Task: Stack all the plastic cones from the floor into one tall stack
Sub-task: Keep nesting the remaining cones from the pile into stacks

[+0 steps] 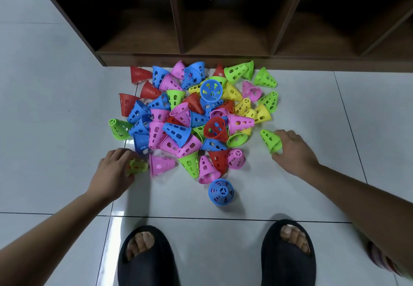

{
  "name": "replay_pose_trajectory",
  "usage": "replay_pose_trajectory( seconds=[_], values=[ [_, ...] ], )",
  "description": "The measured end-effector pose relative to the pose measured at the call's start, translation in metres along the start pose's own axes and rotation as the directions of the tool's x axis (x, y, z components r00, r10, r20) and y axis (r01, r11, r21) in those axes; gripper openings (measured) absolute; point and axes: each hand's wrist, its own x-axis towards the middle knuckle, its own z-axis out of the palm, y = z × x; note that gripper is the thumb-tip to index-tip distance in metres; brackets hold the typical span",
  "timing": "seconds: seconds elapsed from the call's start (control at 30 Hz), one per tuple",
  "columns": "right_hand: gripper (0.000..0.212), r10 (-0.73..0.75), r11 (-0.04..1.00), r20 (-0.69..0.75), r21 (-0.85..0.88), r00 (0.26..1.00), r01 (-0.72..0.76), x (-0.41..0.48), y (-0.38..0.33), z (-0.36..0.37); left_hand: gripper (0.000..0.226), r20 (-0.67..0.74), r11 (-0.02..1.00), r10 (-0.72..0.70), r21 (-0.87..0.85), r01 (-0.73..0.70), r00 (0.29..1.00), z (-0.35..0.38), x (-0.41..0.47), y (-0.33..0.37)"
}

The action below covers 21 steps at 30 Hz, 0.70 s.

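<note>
A heap of several perforated plastic cones (192, 116) in red, blue, pink, green and yellow lies on the white tiled floor in front of a shelf. My left hand (114, 169) grips a blurred green cone (137, 166) at the heap's near left edge. My right hand (292, 151) grips another green cone (270, 139) lying on its side to the right of the heap. One blue cone (221, 192) stands upright alone on the floor, nearer to me than the heap.
A dark wooden shelf unit (223, 59) with open compartments stands right behind the heap. My two feet in black slippers (288, 254) are at the bottom of the view. White floor tiles (55, 107) spread out to the left and right.
</note>
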Motion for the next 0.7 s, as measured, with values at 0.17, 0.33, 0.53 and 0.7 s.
replay_pose_trajectory(
  seconds=[0.17,0.33,0.53,0.7],
  values=[
    [0.081,0.024,0.993,0.082,0.114,0.996,-0.034,-0.02,-0.015,0.014,0.063,-0.009,1.0,-0.014,-0.005,0.014,1.0,0.006,-0.007,0.004],
    [0.067,0.025,0.992,0.066,0.123,0.997,-0.033,-0.03,-0.03,0.026,0.056,-0.04,0.991,-0.056,-0.123,0.051,0.998,0.001,-0.022,0.028],
    [0.055,0.028,0.995,0.186,0.087,0.982,-0.045,-0.038,-0.036,0.027,0.044,-0.134,0.948,-0.169,-0.294,0.123,0.977,-0.022,-0.034,0.064],
    [0.029,0.04,0.941,0.177,0.323,0.983,-0.097,-0.055,-0.054,0.012,0.045,-0.175,0.907,-0.179,-0.412,0.093,0.968,-0.038,-0.034,0.092]
  ],
)
